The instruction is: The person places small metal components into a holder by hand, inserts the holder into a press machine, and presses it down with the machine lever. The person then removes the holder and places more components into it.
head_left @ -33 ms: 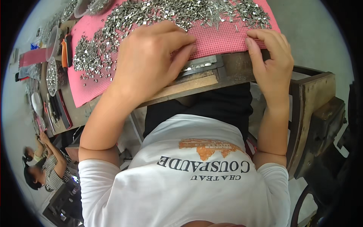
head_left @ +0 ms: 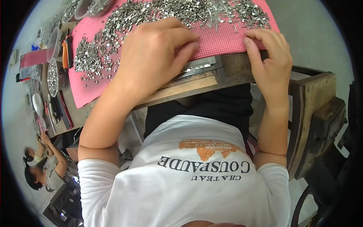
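Note:
My left hand (head_left: 153, 53) reaches over the near edge of the pink mesh mat (head_left: 217, 39), thumb and forefinger drawn together in a pinch. Anything between those fingertips is too small to make out. Off to the right, my right hand (head_left: 273, 56) is also curled, its thumb and forefinger nearly meeting at the mat's front edge; I cannot see what they hold, if anything. Between the hands, a metal fixture (head_left: 202, 67) on the bench edge carries a row of several small shiny pieces. Behind them a large heap of small metal parts (head_left: 159, 17) covers the mat.
Clear plastic bowls of small parts (head_left: 54, 77) stand at the left, beside orange-handled pliers (head_left: 65, 55). Dark slim tools (head_left: 62, 108) lie nearer. A wooden frame (head_left: 314, 90) stands at the right. Other people (head_left: 47, 170) sit at the lower left.
My left hand has shifted very slightly to the right, its pinch kept. The right hand has edged a little left. The metal parts look the same.

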